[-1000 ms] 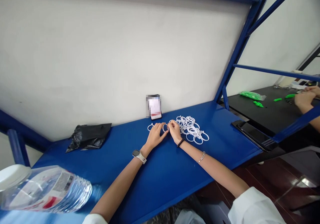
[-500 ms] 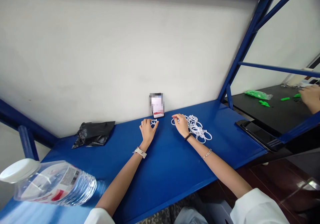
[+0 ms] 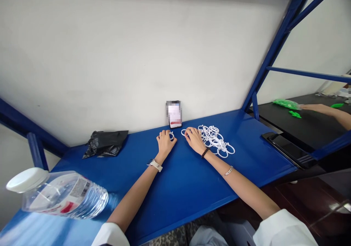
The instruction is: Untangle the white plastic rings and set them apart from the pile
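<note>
The left hand [image 3: 166, 143] curls thumb and fingers around a white ring [image 3: 171, 133]. Just apart from it, the right hand [image 3: 194, 139] grips another ring [image 3: 182, 132], jutting toward the left. The ring pile [image 3: 216, 142], with no clear long axis, lies right of the nearer right hand.

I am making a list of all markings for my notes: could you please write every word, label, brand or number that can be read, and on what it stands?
No text can be read with certainty.
Bottle label: red print and a barcode-like block, too blurred to read.
Phone screen: pixelated, unreadable.
Watch strap: small dark marks, too small to tell.
</note>
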`<action>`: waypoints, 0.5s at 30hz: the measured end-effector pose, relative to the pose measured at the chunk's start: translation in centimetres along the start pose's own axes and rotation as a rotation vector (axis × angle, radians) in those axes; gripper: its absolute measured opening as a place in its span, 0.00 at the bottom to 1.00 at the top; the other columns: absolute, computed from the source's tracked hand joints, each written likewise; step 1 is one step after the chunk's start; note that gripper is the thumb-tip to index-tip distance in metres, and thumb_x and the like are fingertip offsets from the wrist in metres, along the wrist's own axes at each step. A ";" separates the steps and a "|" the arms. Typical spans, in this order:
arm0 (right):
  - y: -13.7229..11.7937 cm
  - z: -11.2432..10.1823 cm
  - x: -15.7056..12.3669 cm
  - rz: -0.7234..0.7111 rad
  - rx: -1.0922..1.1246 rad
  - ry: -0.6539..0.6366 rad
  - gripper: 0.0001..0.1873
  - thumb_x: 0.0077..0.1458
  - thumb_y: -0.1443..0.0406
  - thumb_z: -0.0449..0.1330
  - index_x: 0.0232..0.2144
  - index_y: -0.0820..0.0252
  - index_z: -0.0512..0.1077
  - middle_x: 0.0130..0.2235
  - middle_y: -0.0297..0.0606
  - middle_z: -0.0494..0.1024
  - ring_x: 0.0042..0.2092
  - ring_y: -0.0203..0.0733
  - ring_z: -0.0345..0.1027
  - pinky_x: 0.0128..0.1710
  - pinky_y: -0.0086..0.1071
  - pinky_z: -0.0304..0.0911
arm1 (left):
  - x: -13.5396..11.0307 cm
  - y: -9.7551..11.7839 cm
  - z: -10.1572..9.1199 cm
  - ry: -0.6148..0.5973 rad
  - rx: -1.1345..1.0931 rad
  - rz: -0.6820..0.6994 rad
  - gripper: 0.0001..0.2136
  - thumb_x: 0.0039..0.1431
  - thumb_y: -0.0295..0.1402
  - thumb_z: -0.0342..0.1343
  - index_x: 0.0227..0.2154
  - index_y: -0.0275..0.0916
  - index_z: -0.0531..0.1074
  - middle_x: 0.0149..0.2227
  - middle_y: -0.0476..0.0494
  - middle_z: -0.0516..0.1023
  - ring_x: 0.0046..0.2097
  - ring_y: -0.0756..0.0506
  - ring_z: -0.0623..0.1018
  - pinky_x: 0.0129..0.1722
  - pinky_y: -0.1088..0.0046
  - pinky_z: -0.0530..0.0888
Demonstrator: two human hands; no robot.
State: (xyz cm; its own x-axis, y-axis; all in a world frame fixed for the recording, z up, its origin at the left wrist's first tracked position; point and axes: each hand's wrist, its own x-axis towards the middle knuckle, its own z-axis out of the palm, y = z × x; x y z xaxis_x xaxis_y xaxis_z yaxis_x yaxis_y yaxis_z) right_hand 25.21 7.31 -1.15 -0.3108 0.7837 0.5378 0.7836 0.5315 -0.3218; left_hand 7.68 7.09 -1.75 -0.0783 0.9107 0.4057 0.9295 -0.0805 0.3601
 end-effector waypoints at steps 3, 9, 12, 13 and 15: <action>-0.6 0.0 0.1 0.003 0.213 0.054 0.11 0.63 0.67 0.47 0.39 0.57 0.69 0.55 0.48 0.66 0.57 0.51 0.61 0.53 0.46 0.60 | -0.1 0.1 -0.1 0.025 0.007 -0.026 0.13 0.52 0.33 0.53 0.42 0.37 0.67 0.44 0.34 0.73 0.49 0.33 0.70 0.47 0.52 0.66; -0.7 0.2 0.1 0.048 0.437 0.062 0.10 0.62 0.66 0.48 0.37 0.56 0.69 0.55 0.47 0.66 0.59 0.48 0.61 0.56 0.43 0.60 | -0.2 0.3 -0.2 0.107 -0.020 -0.039 0.14 0.53 0.34 0.53 0.42 0.38 0.68 0.45 0.33 0.72 0.50 0.32 0.70 0.50 0.50 0.64; -0.2 0.5 0.1 0.074 0.463 0.061 0.09 0.62 0.66 0.48 0.37 0.56 0.68 0.53 0.47 0.67 0.57 0.46 0.63 0.54 0.41 0.62 | -0.2 0.3 -0.2 0.131 -0.033 -0.003 0.13 0.54 0.34 0.51 0.43 0.38 0.68 0.46 0.33 0.72 0.52 0.33 0.69 0.51 0.49 0.63; -0.1 0.7 0.1 0.082 0.466 0.062 0.09 0.61 0.67 0.48 0.37 0.56 0.68 0.53 0.47 0.67 0.57 0.46 0.63 0.53 0.41 0.62 | -0.2 0.3 -0.1 0.127 -0.028 0.002 0.13 0.54 0.34 0.51 0.43 0.38 0.68 0.46 0.33 0.72 0.51 0.33 0.69 0.51 0.49 0.63; 0.2 1.0 0.1 0.095 0.457 0.066 0.08 0.61 0.67 0.49 0.37 0.57 0.68 0.52 0.47 0.68 0.57 0.47 0.63 0.53 0.41 0.62 | -0.3 0.3 0.0 0.116 -0.009 0.005 0.14 0.54 0.35 0.52 0.43 0.37 0.69 0.45 0.33 0.72 0.51 0.32 0.69 0.50 0.49 0.63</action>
State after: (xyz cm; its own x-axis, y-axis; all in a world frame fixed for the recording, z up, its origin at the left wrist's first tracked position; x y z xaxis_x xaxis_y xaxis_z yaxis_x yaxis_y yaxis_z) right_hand 24.79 7.77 -1.91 -0.2023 0.8217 0.5328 0.4850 0.5567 -0.6744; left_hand 7.99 6.82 -1.70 -0.1152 0.8572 0.5020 0.9266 -0.0894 0.3653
